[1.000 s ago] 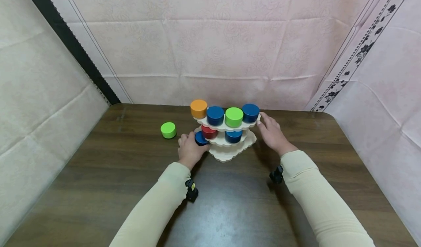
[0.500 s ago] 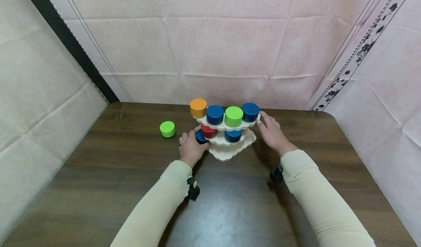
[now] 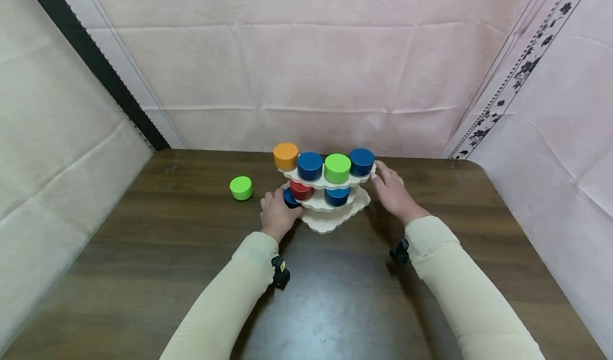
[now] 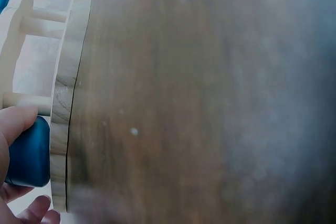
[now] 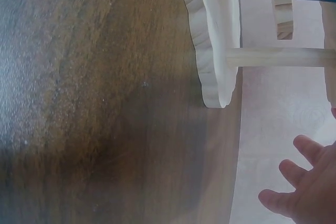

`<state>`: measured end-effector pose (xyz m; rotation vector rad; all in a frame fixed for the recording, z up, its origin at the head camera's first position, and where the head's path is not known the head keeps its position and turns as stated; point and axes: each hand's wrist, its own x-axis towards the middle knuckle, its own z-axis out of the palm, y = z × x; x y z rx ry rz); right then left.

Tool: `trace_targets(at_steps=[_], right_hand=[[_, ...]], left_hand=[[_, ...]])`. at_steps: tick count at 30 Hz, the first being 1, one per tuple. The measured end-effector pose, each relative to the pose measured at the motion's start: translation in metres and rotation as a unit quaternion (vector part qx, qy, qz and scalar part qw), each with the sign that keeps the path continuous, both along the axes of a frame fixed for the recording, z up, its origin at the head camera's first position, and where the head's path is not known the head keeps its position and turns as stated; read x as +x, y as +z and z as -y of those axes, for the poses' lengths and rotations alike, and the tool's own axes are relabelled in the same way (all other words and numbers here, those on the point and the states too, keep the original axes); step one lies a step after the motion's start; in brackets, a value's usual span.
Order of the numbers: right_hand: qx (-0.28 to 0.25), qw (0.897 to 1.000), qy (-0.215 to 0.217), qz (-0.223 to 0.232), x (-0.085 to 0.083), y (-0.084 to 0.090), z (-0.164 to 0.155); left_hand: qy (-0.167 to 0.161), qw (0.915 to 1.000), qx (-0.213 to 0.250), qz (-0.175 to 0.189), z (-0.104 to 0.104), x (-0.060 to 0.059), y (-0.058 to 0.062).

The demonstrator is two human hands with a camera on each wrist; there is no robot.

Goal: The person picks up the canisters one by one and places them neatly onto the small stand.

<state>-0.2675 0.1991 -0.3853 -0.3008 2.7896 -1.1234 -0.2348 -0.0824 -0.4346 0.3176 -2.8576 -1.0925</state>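
Note:
A white three-tier wooden stand (image 3: pixel 322 222) with scalloped edges stands on the table. My left hand (image 3: pixel 278 214) pinches a blue cylinder block (image 4: pixel 30 156) between thumb and fingers, at the stand's lowest tier on the left. At the right edge of the top tier, my right hand (image 3: pixel 395 192) touches the stand, its fingers spread and fairly straight. The top tier carries an orange block (image 3: pixel 286 156), a blue block (image 3: pixel 309 166), a green block (image 3: pixel 337 168) and another blue block (image 3: pixel 362 162). On the middle tier sit a red block (image 3: pixel 300 190) and a blue block (image 3: pixel 337 196).
One loose green block (image 3: pixel 241 188) lies on the brown wooden table (image 3: pixel 191 243), left of the stand. Pale cloth (image 3: pixel 325 72) hangs behind the table's back edge and along both sides.
The view has shifted slightly. Both hands keep their places at the stand, the left one still on the blue block. No block has visibly moved.

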Motion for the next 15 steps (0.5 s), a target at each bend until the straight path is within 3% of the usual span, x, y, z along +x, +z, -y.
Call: trace_targets(at_steps=[6, 15], right_hand=[[-0.004, 1.0, -0.001, -0.006, -0.002, 0.0, 0.002], [-0.002, 1.0, -0.004, -0.004, 0.0, 0.002, 0.004]], left_hand=[[-0.012, 0.9999, -0.002, 0.007, 0.004, 0.001, 0.001], [-0.025, 0.9996, 0.009, 0.01, 0.017, 0.011, 0.005]])
